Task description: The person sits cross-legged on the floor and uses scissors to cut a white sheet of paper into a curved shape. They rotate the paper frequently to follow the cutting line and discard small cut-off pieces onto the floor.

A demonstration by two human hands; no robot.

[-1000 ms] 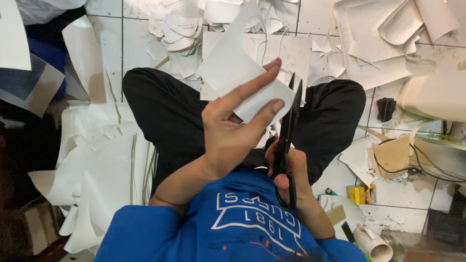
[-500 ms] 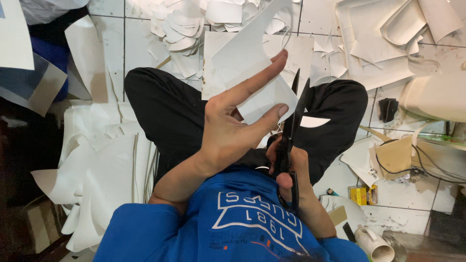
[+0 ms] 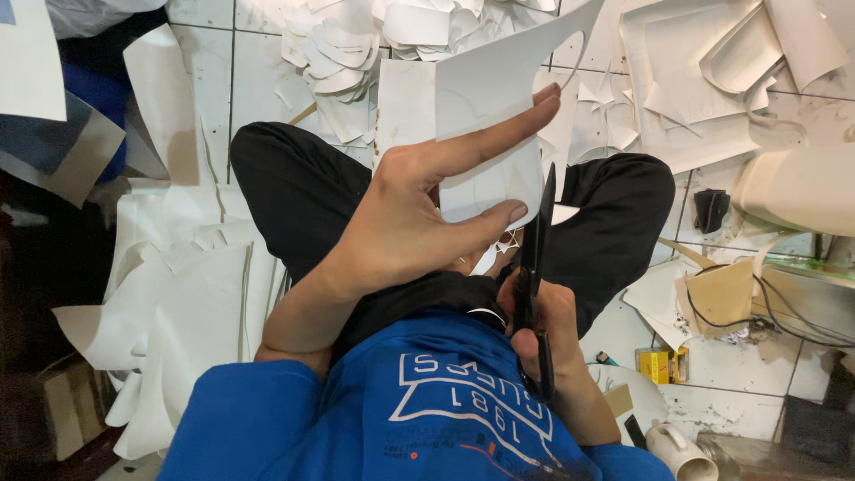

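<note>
The left hand (image 3: 405,227) is raised over the lap and grips a white paper sheet (image 3: 490,107): the forefinger stretches along the sheet's face toward its upper right, and the thumb presses on the lower edge, so the sheet is pinched between them. The sheet stands tilted up and away from the body, its upper edge cut into a curve, and most of it lies beyond and above the left hand.

The right hand (image 3: 543,334) sits lower, close to the blue shirt (image 3: 445,419), closed through the handles of a pair of black scissors (image 3: 534,267). The blades point up and away from the body and look nearly closed. They run just beside the right edge of the sheet, next to the left thumb tip; whether they bite into the paper cannot be told.

The person sits cross-legged in black trousers (image 3: 294,191) on a white tiled floor (image 3: 258,85). A heap of curved white paper offcuts (image 3: 343,67) lies ahead of the knees, larger white sheets (image 3: 196,312) lie to the left, and a small yellow box (image 3: 657,363) lies to the right.
</note>
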